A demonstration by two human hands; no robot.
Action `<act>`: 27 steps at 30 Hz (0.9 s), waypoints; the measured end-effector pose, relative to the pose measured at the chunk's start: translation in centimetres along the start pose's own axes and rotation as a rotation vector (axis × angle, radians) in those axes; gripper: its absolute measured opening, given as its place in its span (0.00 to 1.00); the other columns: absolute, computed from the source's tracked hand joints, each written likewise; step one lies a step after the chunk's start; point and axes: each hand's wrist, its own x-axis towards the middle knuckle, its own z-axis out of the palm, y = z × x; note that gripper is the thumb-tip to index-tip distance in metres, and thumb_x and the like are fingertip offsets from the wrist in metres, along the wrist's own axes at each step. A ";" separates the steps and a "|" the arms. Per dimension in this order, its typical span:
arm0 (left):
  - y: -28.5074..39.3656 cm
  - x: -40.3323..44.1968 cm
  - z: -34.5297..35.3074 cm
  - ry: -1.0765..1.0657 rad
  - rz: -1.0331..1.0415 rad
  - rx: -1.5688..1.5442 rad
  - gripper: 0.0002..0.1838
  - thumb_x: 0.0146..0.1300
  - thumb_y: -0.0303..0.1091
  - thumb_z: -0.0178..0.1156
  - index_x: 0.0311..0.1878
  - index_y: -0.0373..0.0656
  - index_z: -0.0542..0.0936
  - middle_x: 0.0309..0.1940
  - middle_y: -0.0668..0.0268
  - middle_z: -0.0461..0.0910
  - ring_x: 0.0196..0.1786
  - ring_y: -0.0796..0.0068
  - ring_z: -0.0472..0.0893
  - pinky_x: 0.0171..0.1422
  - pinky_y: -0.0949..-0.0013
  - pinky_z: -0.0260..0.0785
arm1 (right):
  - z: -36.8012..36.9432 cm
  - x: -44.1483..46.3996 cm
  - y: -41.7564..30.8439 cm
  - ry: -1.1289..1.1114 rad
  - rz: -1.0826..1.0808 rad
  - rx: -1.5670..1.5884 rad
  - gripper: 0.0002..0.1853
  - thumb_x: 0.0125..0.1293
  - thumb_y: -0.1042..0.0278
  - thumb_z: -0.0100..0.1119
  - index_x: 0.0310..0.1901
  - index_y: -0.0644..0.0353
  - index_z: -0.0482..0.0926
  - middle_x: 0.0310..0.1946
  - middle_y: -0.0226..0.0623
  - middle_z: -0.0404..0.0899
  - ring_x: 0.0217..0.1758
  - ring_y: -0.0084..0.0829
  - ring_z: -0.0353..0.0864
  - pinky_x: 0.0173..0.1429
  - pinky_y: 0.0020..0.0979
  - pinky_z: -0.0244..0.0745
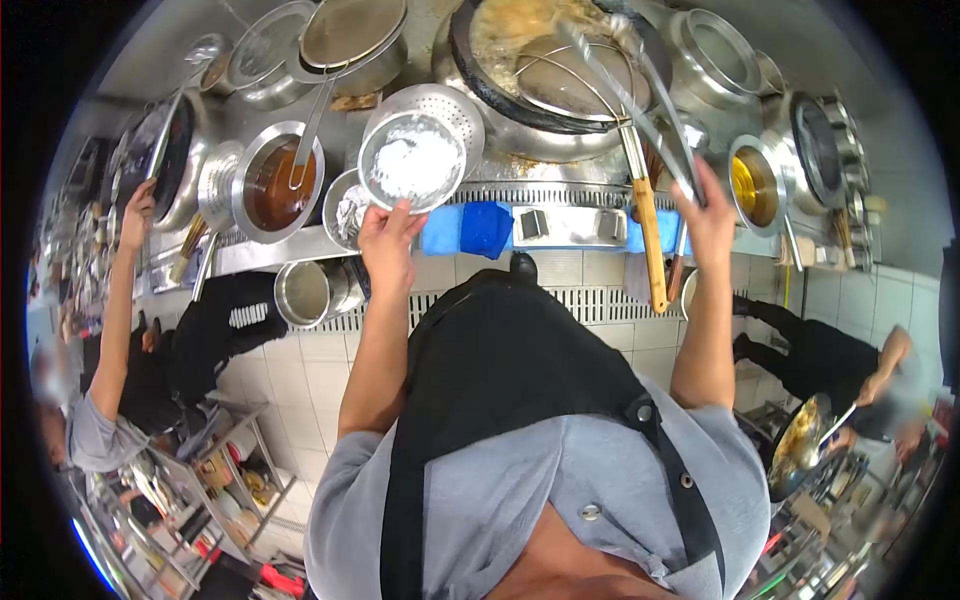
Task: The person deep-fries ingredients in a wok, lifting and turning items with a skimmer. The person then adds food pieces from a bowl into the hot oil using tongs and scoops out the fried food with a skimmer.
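Observation:
My left hand (392,240) grips the near rim of a metal bowl (412,162) with white, foil-like or powdery contents that I cannot make out. Under and behind the bowl lies a perforated metal strainer (466,118). In my right hand (708,215) is a pair of metal tongs (672,135), their arms apart and blurred at the tips over a large wok (462,85) of bubbling oil. Inside the wok rests a wire skimmer (575,80), its wooden handle (648,240) jutting toward me over the counter edge.
At the left stand a pot of reddish-brown liquid (278,185) and a smaller bowl (345,210). Blue cloths (486,228) lie along the front edge. A pot of yellow oil (757,180) is at the right. Co-workers stand at both sides, one holding a pan (800,445).

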 end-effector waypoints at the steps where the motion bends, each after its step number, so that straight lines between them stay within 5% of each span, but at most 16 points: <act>1: 0.3 -0.1 -1.0 -0.013 -0.028 -0.004 0.07 0.71 0.27 0.64 0.37 0.40 0.74 0.36 0.61 0.82 0.38 0.71 0.85 0.47 0.66 0.84 | -0.1 -3.6 -0.8 -0.041 0.072 -0.042 0.35 0.63 0.62 0.75 0.69 0.67 0.74 0.63 0.46 0.80 0.66 0.31 0.78 0.72 0.33 0.69; 5: 1.8 -1.6 -3.4 -0.088 -0.064 -0.016 0.07 0.71 0.28 0.65 0.38 0.40 0.75 0.35 0.64 0.82 0.36 0.73 0.85 0.47 0.68 0.83 | 2.4 -16.4 -0.1 -0.020 0.342 0.272 0.35 0.62 0.71 0.76 0.70 0.70 0.72 0.63 0.44 0.79 0.64 0.30 0.79 0.68 0.32 0.73; 9: 1.7 -2.3 -5.6 -0.169 -0.129 0.005 0.08 0.72 0.29 0.64 0.38 0.42 0.74 0.36 0.64 0.82 0.37 0.74 0.84 0.49 0.66 0.82 | 6.8 -20.8 -0.2 0.112 0.307 0.162 0.39 0.59 0.71 0.78 0.71 0.64 0.72 0.53 0.24 0.80 0.38 0.14 0.66 0.44 0.17 0.69; 16: 3.0 -4.0 -6.7 -0.191 -0.098 0.007 0.08 0.72 0.28 0.63 0.37 0.42 0.74 0.36 0.65 0.81 0.36 0.76 0.82 0.48 0.66 0.83 | 8.6 -21.8 -1.2 0.120 0.212 -0.007 0.40 0.59 0.71 0.77 0.73 0.64 0.70 0.59 0.34 0.81 0.51 0.20 0.78 0.54 0.20 0.73; 27: 2.7 -7.0 -7.4 -0.015 -0.083 0.091 0.07 0.72 0.28 0.63 0.41 0.41 0.74 0.39 0.63 0.82 0.39 0.74 0.84 0.48 0.67 0.82 | 8.9 -24.1 1.6 0.037 0.313 -0.021 0.43 0.57 0.65 0.79 0.72 0.66 0.69 0.50 0.37 0.83 0.38 0.22 0.73 0.46 0.26 0.76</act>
